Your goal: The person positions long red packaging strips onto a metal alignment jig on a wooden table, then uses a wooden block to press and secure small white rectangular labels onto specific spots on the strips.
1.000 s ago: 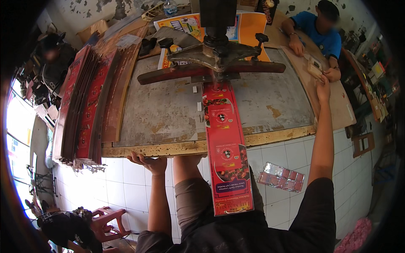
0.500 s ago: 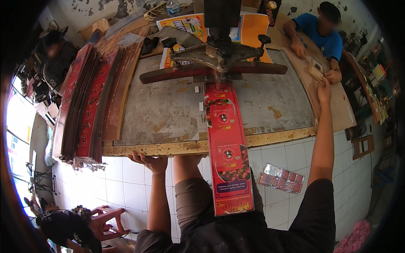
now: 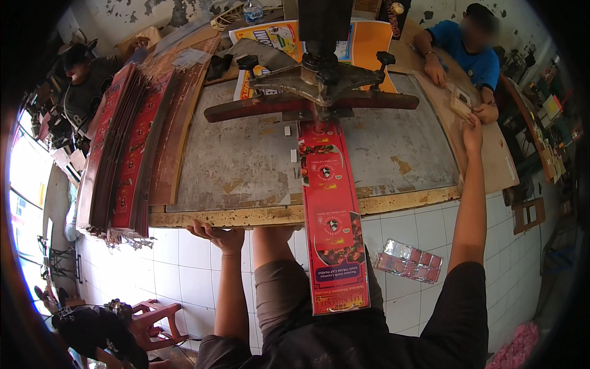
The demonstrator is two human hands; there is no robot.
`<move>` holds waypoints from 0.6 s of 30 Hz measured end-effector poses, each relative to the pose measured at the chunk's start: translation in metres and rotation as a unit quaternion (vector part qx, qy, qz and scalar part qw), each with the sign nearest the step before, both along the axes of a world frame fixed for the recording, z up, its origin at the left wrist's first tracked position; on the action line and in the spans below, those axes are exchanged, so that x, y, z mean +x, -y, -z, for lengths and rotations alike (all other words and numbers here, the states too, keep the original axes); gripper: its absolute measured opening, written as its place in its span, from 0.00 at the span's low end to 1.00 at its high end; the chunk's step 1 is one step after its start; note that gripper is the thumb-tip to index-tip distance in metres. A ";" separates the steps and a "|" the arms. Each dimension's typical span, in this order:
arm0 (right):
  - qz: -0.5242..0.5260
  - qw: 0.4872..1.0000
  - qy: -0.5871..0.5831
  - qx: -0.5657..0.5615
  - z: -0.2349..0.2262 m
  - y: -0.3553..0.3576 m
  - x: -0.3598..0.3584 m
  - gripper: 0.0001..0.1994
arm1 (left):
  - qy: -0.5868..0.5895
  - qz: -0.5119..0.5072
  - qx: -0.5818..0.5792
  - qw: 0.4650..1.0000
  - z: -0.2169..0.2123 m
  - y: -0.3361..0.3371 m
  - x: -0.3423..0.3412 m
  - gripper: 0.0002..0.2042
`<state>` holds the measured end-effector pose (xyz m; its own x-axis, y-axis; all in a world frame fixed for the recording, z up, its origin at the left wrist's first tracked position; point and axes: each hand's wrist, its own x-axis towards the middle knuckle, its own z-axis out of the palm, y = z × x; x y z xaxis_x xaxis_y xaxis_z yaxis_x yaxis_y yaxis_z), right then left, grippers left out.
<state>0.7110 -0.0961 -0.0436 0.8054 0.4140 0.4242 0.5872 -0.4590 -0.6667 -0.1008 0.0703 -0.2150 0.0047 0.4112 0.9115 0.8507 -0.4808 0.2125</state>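
My left hand is against the wooden front edge of the grey worktable, fingers apart and holding nothing loose. Stretched out to the far right, my right hand has its fingers closed on the near end of a small tan block with a dark patch. A co-worker in blue has a hand on that block too. A long red printed strip runs from beneath the black metal press head over the table's front edge toward my lap.
Tall stacks of red printed strips stand on the table's left. Colourful printed sheets lie behind the press. A clear pack with reddish squares is on the white tiled floor, and a red stool stands lower left.
Both my hands, the tan block and the red strip look unmoved. At the far left, another person has shifted, with a hand now raised near the brown paper.
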 end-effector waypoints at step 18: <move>-0.007 1.000 -0.013 0.023 0.001 -0.002 -0.004 0.27 | -0.002 0.006 -0.001 1.000 -0.002 0.001 -0.001 0.52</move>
<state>0.7069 -0.0946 -0.0447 0.8103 0.4062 0.4224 0.5759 -0.4191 -0.7019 -0.1016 0.0690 -0.2127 0.0130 0.4129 0.9107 0.8459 -0.4901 0.2101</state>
